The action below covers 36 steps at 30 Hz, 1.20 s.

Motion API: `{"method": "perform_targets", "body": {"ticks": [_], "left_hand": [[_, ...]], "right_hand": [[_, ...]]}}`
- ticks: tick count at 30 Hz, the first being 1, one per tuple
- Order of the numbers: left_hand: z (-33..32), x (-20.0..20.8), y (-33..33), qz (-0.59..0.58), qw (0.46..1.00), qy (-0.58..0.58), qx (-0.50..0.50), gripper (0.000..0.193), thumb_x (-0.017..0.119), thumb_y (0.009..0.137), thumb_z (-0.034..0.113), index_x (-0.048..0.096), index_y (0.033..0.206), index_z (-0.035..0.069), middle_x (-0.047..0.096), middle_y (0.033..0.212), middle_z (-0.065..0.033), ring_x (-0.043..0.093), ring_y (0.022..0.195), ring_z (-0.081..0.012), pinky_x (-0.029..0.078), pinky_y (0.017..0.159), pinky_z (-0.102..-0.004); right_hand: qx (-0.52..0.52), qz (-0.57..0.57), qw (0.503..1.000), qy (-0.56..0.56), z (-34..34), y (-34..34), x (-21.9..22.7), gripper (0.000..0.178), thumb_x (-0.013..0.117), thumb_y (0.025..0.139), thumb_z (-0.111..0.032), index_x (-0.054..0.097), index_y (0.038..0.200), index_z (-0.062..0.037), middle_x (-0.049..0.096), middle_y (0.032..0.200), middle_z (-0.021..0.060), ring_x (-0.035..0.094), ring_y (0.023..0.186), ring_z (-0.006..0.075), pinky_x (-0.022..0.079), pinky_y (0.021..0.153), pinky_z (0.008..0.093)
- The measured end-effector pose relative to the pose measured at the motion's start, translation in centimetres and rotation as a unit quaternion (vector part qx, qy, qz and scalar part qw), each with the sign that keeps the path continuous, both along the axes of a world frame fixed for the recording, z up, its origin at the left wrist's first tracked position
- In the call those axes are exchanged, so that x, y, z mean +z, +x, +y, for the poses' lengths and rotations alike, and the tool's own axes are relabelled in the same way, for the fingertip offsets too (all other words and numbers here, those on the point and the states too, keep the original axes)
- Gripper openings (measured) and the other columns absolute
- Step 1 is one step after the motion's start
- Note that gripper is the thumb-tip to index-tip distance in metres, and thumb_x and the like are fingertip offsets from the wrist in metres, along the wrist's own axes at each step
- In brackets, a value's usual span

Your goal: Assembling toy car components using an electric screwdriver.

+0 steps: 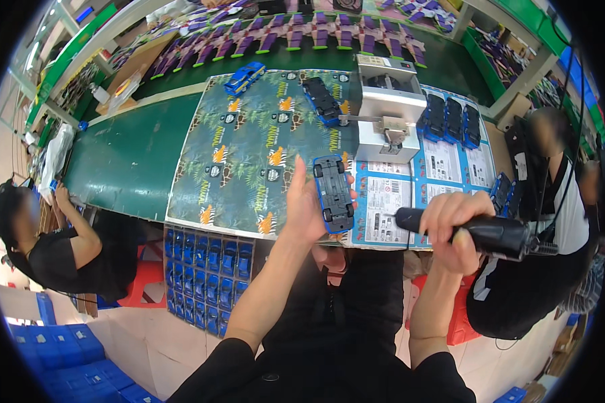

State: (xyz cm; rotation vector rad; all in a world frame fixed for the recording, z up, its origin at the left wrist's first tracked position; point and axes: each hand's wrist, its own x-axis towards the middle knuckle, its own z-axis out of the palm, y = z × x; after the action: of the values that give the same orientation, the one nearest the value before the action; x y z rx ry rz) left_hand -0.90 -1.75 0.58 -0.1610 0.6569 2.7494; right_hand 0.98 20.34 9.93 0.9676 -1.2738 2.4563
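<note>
I have the left hand [305,209] at frame centre, fingers wrapped round a toy car [333,191], underside up, over the table's near edge. Right hand [454,225], right of centre, is clenched on a black power tool [505,236], tip pointing left, apart from the car. Table [124,164] shows bare green at left; jungle-print sheet [245,168] covers the middle, blue-and-white sheet [386,201] the right. Metal machine [385,101] upper right of centre, upturned cars [453,121] just right of it. Top of frame I see a dark green belt [450,72] with purple items. Below: packed rows of blue cars [212,282], pale floor [131,342], blue bins [59,344] lower left. Seated people [70,262] at both sides.
</note>
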Motion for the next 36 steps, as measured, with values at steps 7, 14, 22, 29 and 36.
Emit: {"method": "perform_targets", "body": {"ticks": [7,14,22,29,36], "left_hand": [[-3.2,1.5,-1.4,0.048,0.986,-0.156,-0.022,0.073,0.036,0.097,0.065,0.054,0.127,0.001,0.065,0.104,-0.0126,0.065,0.091,-0.0253,0.053,0.078,-0.0419],[-9.9,2.0,-4.5,0.490,0.249,-0.833,0.067,0.064,0.067,0.080,0.056,0.058,0.119,0.005,0.059,0.095,-0.0123,0.060,0.091,-0.0320,0.049,0.077,-0.0408],[-28.0,4.4,1.1,0.323,0.050,-0.942,0.068,0.084,0.065,0.079,0.063,0.045,0.141,0.009,0.042,0.145,-0.0184,0.039,0.135,-0.0358,0.021,0.114,-0.0575],[-17.8,0.8,1.8,0.344,0.327,-0.848,0.235,0.046,0.078,0.076,0.014,0.061,0.117,0.001,0.057,0.126,-0.0191,0.056,0.115,-0.0370,0.045,0.097,-0.0436],[2.1,4.8,-4.2,0.548,0.514,-0.616,0.236,0.028,0.071,0.076,-0.001,0.064,0.103,0.000,0.065,0.101,-0.0157,0.065,0.089,-0.0325,0.053,0.077,-0.0374]], "right_hand": [[-0.246,-0.064,0.949,0.187,1.9,-1.2,-3.8,0.022,0.075,0.080,-0.001,0.054,0.086,-0.0029,0.058,0.071,0.0057,0.055,0.057,0.0115,0.047,0.056,0.0255],[-0.252,-0.108,0.945,0.177,1.6,-2.0,-5.0,0.021,0.071,0.083,0.003,0.053,0.091,-0.0044,0.056,0.068,0.0041,0.056,0.055,0.0107,0.046,0.054,0.0234],[-0.238,-0.107,0.952,0.158,1.7,-2.2,-5.2,0.020,0.069,0.082,0.002,0.052,0.091,-0.0036,0.055,0.071,0.0044,0.053,0.054,0.0101,0.048,0.055,0.0239],[-0.265,-0.110,0.935,0.209,1.8,-1.9,-5.2,0.019,0.065,0.083,0.004,0.050,0.094,-0.0040,0.053,0.068,0.0055,0.052,0.053,0.0131,0.048,0.056,0.0291],[-0.244,-0.126,0.950,0.150,3.9,-0.9,-3.7,0.019,0.068,0.083,0.000,0.050,0.090,-0.0030,0.053,0.067,0.0073,0.052,0.051,0.0148,0.050,0.055,0.0303]]}}
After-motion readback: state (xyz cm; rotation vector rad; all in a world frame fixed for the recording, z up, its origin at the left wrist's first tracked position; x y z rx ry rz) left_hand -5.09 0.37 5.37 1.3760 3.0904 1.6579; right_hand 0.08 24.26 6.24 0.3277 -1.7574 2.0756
